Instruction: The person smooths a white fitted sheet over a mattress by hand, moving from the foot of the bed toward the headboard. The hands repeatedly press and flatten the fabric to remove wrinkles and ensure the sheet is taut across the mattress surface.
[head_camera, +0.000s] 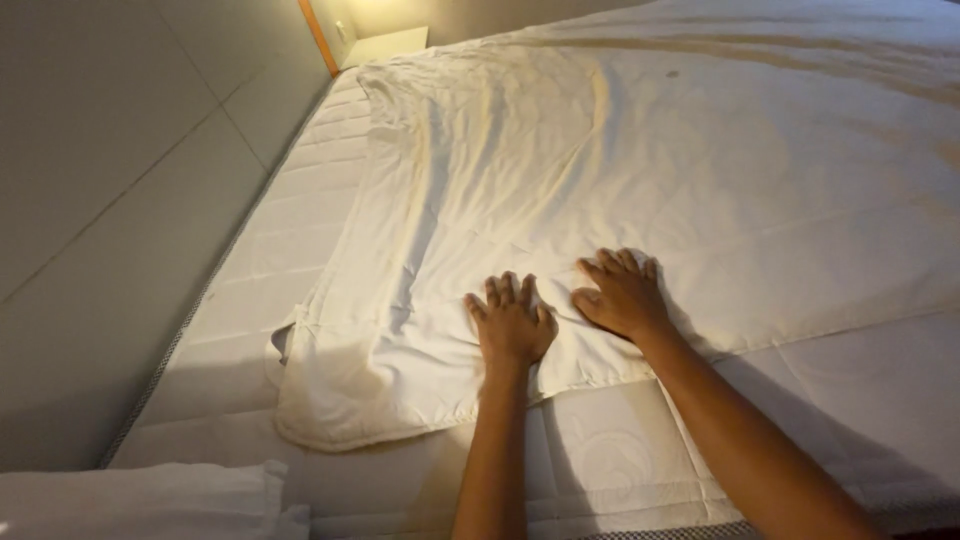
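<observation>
A cream-white bed sheet (620, 170) lies spread over a white quilted mattress (300, 210), wrinkled along its left side and bunched at its near left corner. My left hand (511, 322) rests flat on the sheet near its front edge, fingers slightly apart. Just to its right, my right hand (621, 294) also presses palm-down on the sheet, fingers spread. Neither hand grips the cloth. Both forearms reach in from the bottom of the view.
A grey tiled floor (100, 200) runs along the mattress's left side. A white pillow (150, 500) sits at the bottom left corner. A small pale bedside table (385, 45) and an orange-brown wooden post (318, 35) stand at the far end.
</observation>
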